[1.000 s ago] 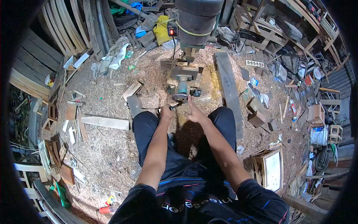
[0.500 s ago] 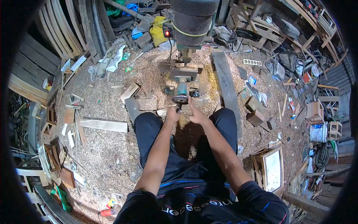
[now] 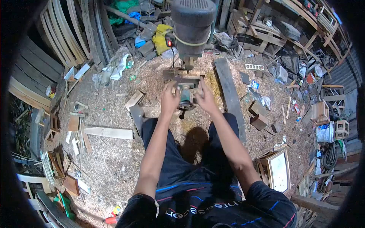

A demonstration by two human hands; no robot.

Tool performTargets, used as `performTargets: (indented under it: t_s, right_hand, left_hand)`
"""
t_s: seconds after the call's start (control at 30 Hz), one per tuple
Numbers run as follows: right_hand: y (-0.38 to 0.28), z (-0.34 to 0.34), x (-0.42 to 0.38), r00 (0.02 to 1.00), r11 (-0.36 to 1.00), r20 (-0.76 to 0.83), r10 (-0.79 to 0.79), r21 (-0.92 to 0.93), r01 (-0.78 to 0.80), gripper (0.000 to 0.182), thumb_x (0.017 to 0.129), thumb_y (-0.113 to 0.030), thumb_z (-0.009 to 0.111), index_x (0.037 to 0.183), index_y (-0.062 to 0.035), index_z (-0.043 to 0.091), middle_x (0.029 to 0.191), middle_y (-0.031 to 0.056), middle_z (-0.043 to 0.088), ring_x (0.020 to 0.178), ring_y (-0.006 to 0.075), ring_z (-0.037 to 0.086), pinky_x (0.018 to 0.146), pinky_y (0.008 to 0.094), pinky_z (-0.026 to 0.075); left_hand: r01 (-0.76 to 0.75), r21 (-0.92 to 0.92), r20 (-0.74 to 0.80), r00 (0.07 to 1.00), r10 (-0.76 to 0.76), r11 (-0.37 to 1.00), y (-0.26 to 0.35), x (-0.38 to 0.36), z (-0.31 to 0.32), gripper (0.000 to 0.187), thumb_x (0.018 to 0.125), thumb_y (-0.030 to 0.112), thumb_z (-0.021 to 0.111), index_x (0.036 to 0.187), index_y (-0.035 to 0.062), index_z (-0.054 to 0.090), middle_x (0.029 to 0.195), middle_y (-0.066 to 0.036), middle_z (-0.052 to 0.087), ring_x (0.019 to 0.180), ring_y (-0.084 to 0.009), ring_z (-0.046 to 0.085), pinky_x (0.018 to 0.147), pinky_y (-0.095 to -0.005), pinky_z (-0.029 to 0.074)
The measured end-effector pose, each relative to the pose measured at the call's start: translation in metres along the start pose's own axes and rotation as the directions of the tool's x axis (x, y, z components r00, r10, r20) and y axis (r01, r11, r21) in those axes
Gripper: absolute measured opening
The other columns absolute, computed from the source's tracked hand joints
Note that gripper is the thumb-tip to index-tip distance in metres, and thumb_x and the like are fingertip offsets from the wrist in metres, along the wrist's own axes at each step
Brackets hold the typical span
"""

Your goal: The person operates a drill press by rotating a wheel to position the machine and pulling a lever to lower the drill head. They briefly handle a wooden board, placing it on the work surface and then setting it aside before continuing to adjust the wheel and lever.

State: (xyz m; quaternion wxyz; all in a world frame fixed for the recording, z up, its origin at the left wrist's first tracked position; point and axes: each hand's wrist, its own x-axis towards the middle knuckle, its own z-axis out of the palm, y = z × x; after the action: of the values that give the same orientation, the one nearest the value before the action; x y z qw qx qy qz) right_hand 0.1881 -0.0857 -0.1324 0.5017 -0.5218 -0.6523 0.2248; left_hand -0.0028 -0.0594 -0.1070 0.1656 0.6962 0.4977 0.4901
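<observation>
A dark drilling machine (image 3: 193, 22) stands ahead of me, its vise (image 3: 186, 80) under the spindle. In the vise lies a pale wooden piece (image 3: 189, 73). My left hand (image 3: 169, 99) is at the left side of the vise, fingers stretched forward and thumb toward the middle. On the other side my right hand (image 3: 205, 99) reaches up, its fingertips at the vise's right end. Both hands look open; whether the fingertips press on the vise is hard to tell. Between and below them is a dark handwheel (image 3: 186, 105) with a knobbed handle (image 3: 182, 115) pointing toward me.
A long dark board (image 3: 228, 91) lies right of the machine. Wood blocks (image 3: 259, 122), a pale plank (image 3: 108, 132) and a power strip (image 3: 254, 67) lie on the floor among wood shavings. A framed box (image 3: 279, 171) stands near my right side.
My hands have left the handwheel and its handle and moved forward and apart to the two sides of the vise. The handwheel's handle now points down toward me.
</observation>
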Motion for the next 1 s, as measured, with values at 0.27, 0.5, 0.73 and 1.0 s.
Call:
performTargets:
  t_s: [0.27, 0.5, 0.73, 1.0]
  right_hand:
    - [-0.136, -0.129, 0.241, 0.762, 0.918, -0.638, -0.110, 0.229, 0.325, 0.031, 0.094, -0.026, 0.062, 0.106, 0.0031, 0.067, 0.098, 0.0136, 0.069, 0.091, 0.0187, 0.064, 0.085, 0.0319, 0.050]
    - [-0.150, -0.167, 0.391, 0.915, 0.987, -0.374, 0.152, 0.015, -0.158, 0.105, 0.086, -0.075, 0.049, 0.150, 0.0052, 0.027, 0.154, 0.0243, 0.033, 0.145, 0.0351, 0.028, 0.117, 0.0420, 0.024]
    - [-0.198, -0.161, 0.364, 0.886, 0.876, -0.308, 0.348, 0.442, -0.190, 0.096, 0.087, -0.081, 0.037, 0.125, 0.0038, 0.061, 0.114, 0.0223, 0.063, 0.106, 0.0281, 0.058, 0.096, 0.0403, 0.042]
    - [-0.178, -0.136, 0.232, 0.917, 0.764, -0.397, 0.029, 0.600, 0.236, 0.030, 0.096, -0.029, 0.052, 0.085, -0.0022, 0.058, 0.071, 0.0070, 0.057, 0.064, 0.0168, 0.051, 0.062, 0.0320, 0.042]
  left_hand:
    - [-0.600, -0.033, -0.510, 0.698, 0.502, 0.800, 0.173, 0.206, -0.041, 0.030, 0.092, 0.020, 0.060, 0.115, -0.0003, 0.060, 0.119, -0.018, 0.060, 0.115, -0.0337, 0.055, 0.102, -0.0415, 0.041]
    - [-0.513, 0.321, -0.497, 0.625, 0.603, 0.796, 0.186, 0.250, 0.008, 0.025, 0.079, 0.012, 0.054, 0.099, 0.0095, 0.069, 0.109, -0.008, 0.070, 0.104, -0.0260, 0.065, 0.099, -0.0388, 0.041]
    - [-0.534, 0.356, -0.518, 0.570, 0.637, 0.767, 0.178, 0.252, 0.011, 0.024, 0.077, 0.011, 0.054, 0.095, 0.0119, 0.070, 0.105, -0.006, 0.071, 0.099, -0.0249, 0.066, 0.096, -0.0374, 0.042]
    - [-0.511, 0.390, -0.513, 0.570, 0.642, 0.766, 0.170, 0.237, 0.019, 0.024, 0.078, 0.012, 0.054, 0.095, 0.0140, 0.071, 0.103, -0.003, 0.072, 0.098, -0.0233, 0.066, 0.097, -0.0363, 0.041]
